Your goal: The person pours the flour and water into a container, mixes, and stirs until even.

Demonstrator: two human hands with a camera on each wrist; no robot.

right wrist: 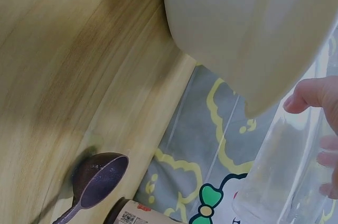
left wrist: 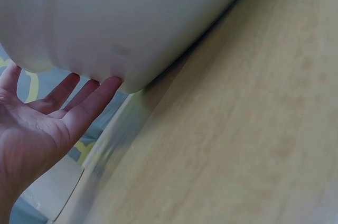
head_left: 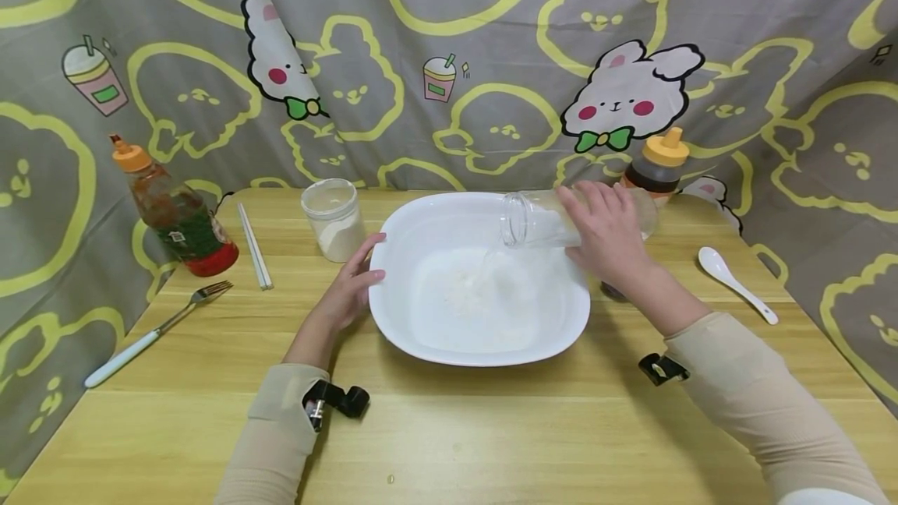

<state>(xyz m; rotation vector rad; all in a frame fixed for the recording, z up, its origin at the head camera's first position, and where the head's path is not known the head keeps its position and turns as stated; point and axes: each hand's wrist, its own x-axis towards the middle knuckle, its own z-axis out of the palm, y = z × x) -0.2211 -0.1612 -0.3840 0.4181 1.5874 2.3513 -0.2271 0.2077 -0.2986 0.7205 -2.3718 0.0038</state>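
The right grip (head_left: 609, 228) is holding a clear jar (head_left: 542, 220) sideways over the white basin (head_left: 393, 306), which the left grip (head_left: 351, 284) is bracing.
The right grip is enclosing the jar's body, leaving its mouth free and lying inside the rim, presumably so that the contents are landing in the basin; a faint clear stream seems to be falling near a pale patch of powder (head_left: 466, 294). The left grip is resting wide, its fingertips touching the basin's left side without clamping it, likely guarding against sliding. The basin is sitting on the wooden surface (head_left: 456, 427) between both grips. A second jar (head_left: 337, 228) is standing upright just beyond the left grip, probably for easy reach; a sauce bottle (head_left: 657, 166) is standing behind the right grip.
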